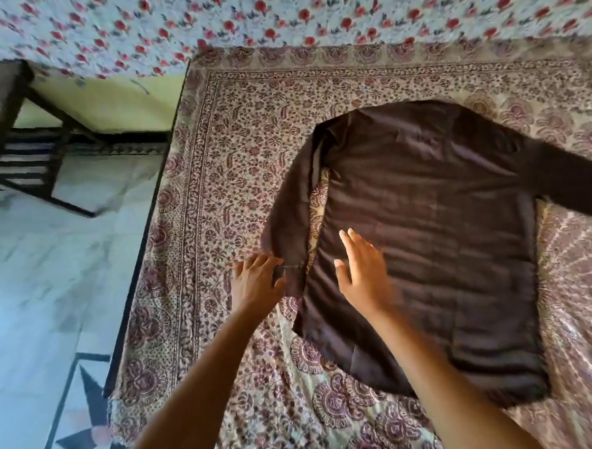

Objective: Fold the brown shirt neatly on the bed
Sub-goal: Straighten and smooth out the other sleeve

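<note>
On the bed point(215, 153) the brown shirt point(425, 238) lies flat, long way pointing away from me, my right hand point(362, 272) open on it, my left hand point(256, 284) pinching its near sleeve point(287, 224) end.

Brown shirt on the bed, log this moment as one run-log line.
brown shirt flat, unfolded | left hand at left sleeve cuff | right hand open on shirt body | right sleeve spread out | bedspread underneath

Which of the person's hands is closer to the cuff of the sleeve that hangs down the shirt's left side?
Left. The left hand has its fingers right at the sleeve cuff, seemingly touching it. The right hand lies flat on the brown shirt body, just beside.
</note>
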{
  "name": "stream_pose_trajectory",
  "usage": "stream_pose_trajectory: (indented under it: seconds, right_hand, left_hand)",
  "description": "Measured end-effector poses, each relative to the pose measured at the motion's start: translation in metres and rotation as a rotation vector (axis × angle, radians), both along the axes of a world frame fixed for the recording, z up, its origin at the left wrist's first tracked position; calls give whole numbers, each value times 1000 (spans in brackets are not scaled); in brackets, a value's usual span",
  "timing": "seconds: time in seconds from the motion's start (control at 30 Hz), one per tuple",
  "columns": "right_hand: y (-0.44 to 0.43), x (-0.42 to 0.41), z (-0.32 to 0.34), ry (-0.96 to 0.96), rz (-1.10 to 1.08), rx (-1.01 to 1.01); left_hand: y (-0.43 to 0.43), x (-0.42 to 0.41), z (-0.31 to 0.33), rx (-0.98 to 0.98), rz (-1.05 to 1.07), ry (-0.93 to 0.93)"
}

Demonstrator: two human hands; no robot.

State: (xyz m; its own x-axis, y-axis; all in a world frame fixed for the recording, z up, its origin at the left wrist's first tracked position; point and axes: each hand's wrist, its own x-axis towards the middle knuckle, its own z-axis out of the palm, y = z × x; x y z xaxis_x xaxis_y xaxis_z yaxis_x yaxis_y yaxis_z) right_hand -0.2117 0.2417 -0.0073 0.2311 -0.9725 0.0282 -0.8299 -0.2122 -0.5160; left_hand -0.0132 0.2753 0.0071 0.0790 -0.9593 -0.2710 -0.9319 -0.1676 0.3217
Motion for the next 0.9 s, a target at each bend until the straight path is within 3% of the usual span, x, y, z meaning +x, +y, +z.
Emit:
stream_pose_trajectory:
  seconds: [0.33, 0.47, 0.63, 0.73, 0.8, 0.9]
  right_hand:
    - [-10, 80, -93, 98, -110, 146]
    - [-16, 95, -123, 83, -160, 149]
    - [-22, 107, -140, -211, -502, 299]
    - [-30, 117, -131, -433, -617, 422]
    - [-40, 125, -125, -558, -634, 389]
    - [-62, 138, -125, -568, -540, 320]
  left_hand:
    - [-41, 52, -127, 287, -357, 39]
    - [-38, 61, -170, 183, -515, 5]
    - [-38, 65, -182, -35, -552, 48]
    - [-55, 65, -155, 8, -357, 198]
    - [-78, 73, -137, 13, -64, 392]
    - [-124, 103, -103, -137, 384, 643]
